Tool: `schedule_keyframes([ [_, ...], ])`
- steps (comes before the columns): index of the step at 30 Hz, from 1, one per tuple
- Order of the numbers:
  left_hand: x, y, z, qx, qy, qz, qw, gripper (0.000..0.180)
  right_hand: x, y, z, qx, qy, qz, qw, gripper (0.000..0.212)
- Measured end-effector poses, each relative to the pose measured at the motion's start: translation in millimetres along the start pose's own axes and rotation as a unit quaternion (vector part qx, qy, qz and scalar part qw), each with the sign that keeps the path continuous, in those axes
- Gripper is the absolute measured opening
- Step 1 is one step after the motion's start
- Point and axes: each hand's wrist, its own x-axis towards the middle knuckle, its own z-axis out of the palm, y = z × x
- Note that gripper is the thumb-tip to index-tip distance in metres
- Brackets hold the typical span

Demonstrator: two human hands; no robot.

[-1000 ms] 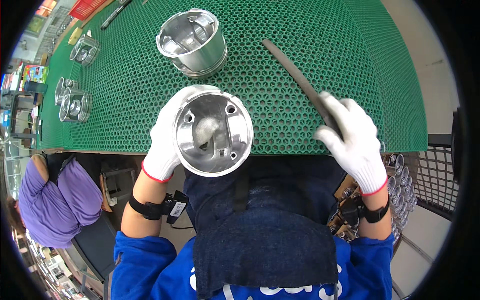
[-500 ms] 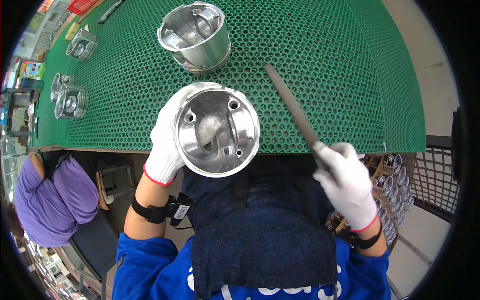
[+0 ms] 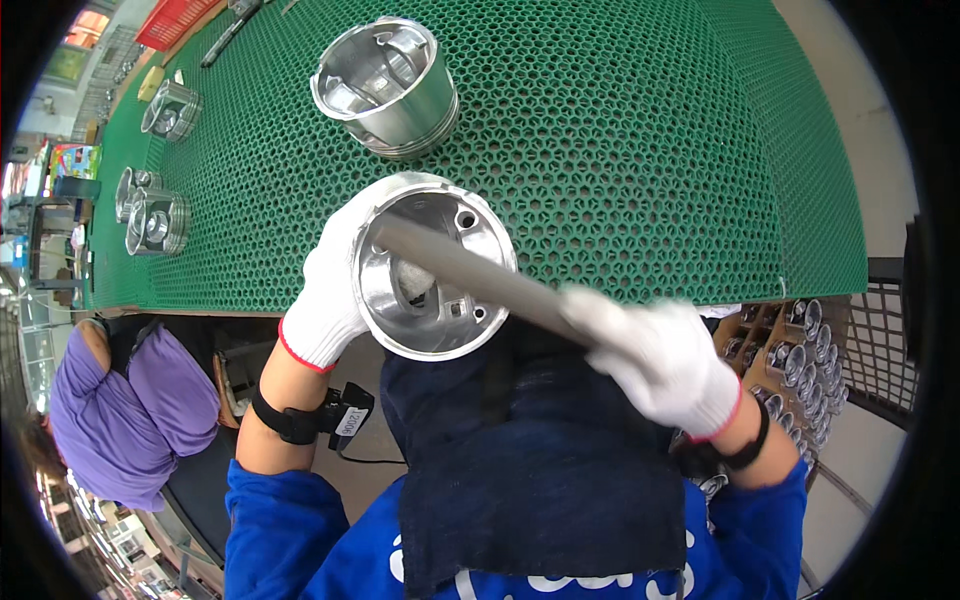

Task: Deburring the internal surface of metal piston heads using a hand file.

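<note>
A shiny metal piston (image 3: 480, 262) is gripped in my left hand (image 3: 333, 275), which wears a white knit glove with a red cuff. Its hollow side, with bored holes inside, faces up toward me. My gloved right hand (image 3: 665, 365), blurred by motion, is closed around one end of a long flat grey file (image 3: 480, 280). The file slants across the piston's opening, its far end over the upper left of the hollow. Whether it touches the metal I cannot tell. Beyond my left hand another piston (image 3: 395, 90) stands on the green mat with its hollow up.
A green honeycomb mat (image 3: 620, 180) covers the bench. Several pistons (image 3: 158, 222) stand toward its left side, near a dark tool (image 3: 230, 35) and a red basket (image 3: 170, 22). Racked pistons (image 3: 815, 365) sit below the right edge. A person in purple (image 3: 130, 410) is at left.
My right hand has swung the file leftward, from beside the piston to across its opening. My left hand still holds the piston in nearly the same place.
</note>
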Motion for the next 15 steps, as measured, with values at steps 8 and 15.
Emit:
schedule_keyframes([
  [8,17,25,12,0.293,-0.128,0.092,0.943,0.043,-32,9,13,-0.007,-0.006,-0.029,1.000,0.059],
  [15,6,11,-3,-0.003,-0.054,-0.003,0.999,0.055,64,-13,3,0.140,0.010,0.038,0.989,0.046],
])
